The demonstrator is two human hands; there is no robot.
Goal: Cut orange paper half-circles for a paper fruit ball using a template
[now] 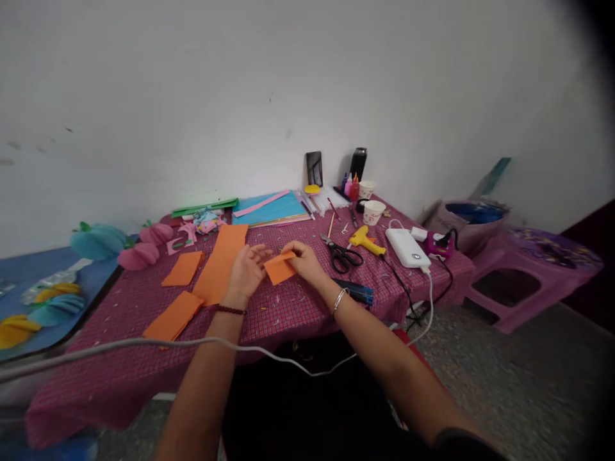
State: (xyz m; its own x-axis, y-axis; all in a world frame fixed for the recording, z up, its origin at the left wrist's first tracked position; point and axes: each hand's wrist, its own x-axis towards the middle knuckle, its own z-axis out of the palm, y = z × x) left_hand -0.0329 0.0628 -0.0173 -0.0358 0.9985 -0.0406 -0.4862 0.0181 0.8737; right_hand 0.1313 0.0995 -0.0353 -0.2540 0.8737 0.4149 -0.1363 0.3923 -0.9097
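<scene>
Over the checked tablecloth, my right hand [300,257] pinches a small folded piece of orange paper [280,269] by its upper right corner. My left hand [247,272] is just left of it, palm turned up and fingers apart, holding nothing; whether a fingertip touches the paper's edge I cannot tell. Beneath and behind the left hand lies a long orange paper strip [221,262]. Farther left are an orange rectangle [183,268] and a stack of orange paper [173,316]. Black-handled scissors [342,255] lie to the right of my right hand.
A yellow glue gun [366,241], a white power bank [408,248] and a blue-black stapler [354,291] lie at right. Paper cups [373,212] stand behind. Blue paper sheets [273,208] are at the back, paper pumpkins [139,255] at left. A white cable [259,349] crosses in front.
</scene>
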